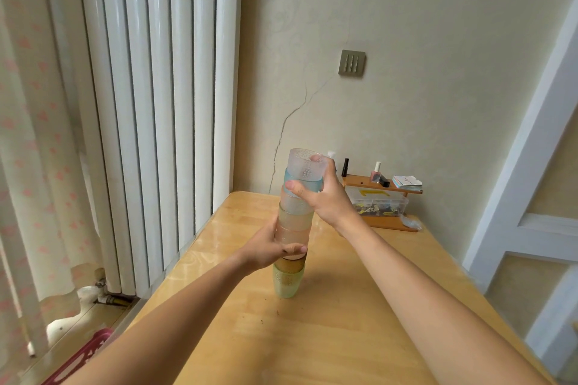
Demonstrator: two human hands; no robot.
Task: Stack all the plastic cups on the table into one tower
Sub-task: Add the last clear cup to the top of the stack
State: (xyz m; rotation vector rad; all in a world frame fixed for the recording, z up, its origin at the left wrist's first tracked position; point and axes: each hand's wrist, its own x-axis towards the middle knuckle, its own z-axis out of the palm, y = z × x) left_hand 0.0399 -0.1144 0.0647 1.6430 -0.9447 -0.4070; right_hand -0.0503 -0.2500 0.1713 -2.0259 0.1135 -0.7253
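A tower of several nested translucent plastic cups (294,219) stands upright on the wooden table (328,331). A green cup (287,281) forms its base, pale orange and pink cups sit in the middle, a blue cup (289,180) is near the top, and a clear cup (301,162) crowns it. My left hand (269,251) wraps around the lower middle of the tower. My right hand (322,194) grips the top, thumb across the blue cup, one fingertip over the clear cup's rim.
A small wooden shelf (380,184) with nail polish bottles, cards and a clear box of small items stands at the table's far right against the wall. A white radiator (156,103) and a curtain (31,166) are on the left. A red basket (84,353) lies on the floor.
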